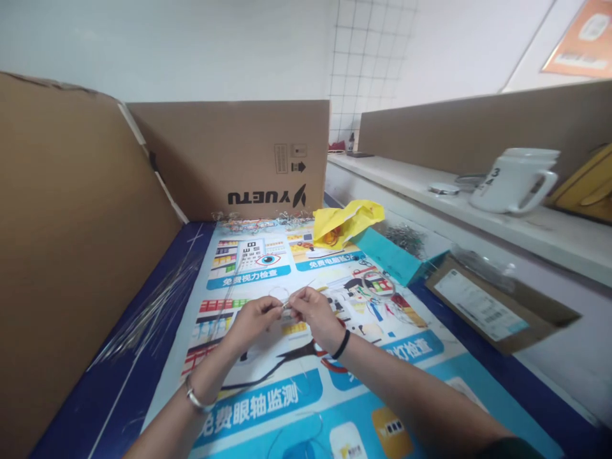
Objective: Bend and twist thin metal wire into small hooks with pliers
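Observation:
Over the printed sheet my left hand and my right hand meet, fingertips pinched close together. Between them is a thin wire; a faint loop and a short end stick up behind the fingers. Its exact shape is too fine to make out. Scissors with red handles lie just under my right wrist, dark blades pointing left. A spread bundle of thin straight wires rests to the left on the dark blue surface. Beyond my right hand lies a wire coil.
Cardboard panels stand at the back and left. A yellow plastic bag, wire pieces and a turquoise box of metal pieces lie farther off. At right are an opened cardboard box and a white mug on a ledge.

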`<state>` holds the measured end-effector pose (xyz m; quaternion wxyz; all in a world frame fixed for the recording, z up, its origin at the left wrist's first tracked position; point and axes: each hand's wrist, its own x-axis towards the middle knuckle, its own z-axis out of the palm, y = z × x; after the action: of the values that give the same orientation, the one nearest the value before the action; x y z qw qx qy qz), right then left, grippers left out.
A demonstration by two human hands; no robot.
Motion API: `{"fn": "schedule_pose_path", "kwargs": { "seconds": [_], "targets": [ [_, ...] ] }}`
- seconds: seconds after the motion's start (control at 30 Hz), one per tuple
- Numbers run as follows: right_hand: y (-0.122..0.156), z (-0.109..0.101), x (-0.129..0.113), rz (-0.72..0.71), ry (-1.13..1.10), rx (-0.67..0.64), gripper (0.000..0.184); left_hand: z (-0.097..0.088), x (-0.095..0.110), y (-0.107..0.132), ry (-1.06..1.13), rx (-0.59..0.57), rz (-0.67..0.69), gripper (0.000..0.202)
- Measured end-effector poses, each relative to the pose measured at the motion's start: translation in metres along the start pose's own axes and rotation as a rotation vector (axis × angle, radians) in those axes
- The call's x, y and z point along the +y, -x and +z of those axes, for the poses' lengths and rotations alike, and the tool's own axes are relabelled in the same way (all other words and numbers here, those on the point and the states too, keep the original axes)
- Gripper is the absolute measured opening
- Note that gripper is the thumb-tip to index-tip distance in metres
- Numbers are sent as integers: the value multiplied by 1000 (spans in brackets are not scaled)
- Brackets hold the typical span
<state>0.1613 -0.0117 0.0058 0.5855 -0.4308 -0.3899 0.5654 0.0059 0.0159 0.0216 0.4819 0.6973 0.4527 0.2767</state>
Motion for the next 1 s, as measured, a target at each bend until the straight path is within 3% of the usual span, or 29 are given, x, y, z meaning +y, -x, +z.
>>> {"fn": "schedule_pose_path", "kwargs": {
  "seconds": [0.23, 0.47, 1.0],
  "targets": [
    [1, 0, 0, 17, -24, -24, 15, -4, 4, 3, -57, -24, 23, 20],
    [-1, -4, 4, 88, -58, 7, 19, -12, 11, 6, 18, -91, -34, 16],
    [-6, -6, 8, 177, -8, -24, 20, -15, 0, 1, -63, -24, -54, 18]
  ]
}}
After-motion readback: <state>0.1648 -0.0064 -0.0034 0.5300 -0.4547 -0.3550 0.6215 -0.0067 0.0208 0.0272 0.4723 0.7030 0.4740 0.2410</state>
